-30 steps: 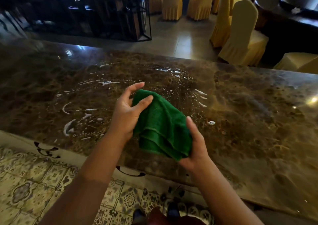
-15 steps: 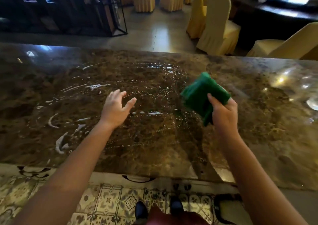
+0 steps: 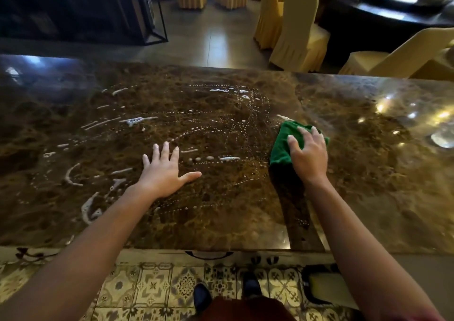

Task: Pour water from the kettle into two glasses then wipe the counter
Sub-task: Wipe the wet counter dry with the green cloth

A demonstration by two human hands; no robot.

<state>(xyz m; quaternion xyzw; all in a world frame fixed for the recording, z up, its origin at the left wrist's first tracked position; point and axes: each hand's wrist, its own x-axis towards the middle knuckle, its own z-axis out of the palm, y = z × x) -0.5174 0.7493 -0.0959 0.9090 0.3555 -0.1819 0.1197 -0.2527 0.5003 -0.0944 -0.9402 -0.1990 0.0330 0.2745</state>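
A folded green cloth (image 3: pixel 282 146) lies on the brown marble counter (image 3: pixel 368 185), right of centre. My right hand (image 3: pixel 308 152) presses flat on top of the cloth with fingers spread. My left hand (image 3: pixel 164 171) rests palm down on the counter, fingers apart, holding nothing. Streaks and rows of water droplets (image 3: pixel 221 129) cover the counter between and beyond my hands. No kettle is in view; something clear and glinting at the far right edge (image 3: pixel 442 139) is too blurred to identify.
Yellow-covered chairs (image 3: pixel 294 31) stand beyond the counter's far edge, beside a dark round table (image 3: pixel 393 6). A black metal frame (image 3: pixel 157 14) stands at the back left. Patterned floor tiles (image 3: pixel 159 286) and my shoes (image 3: pixel 202 296) show below the near edge.
My left hand let go of the cloth and came down flat on the counter. My right hand carried the cloth to the right and pressed it onto the counter.
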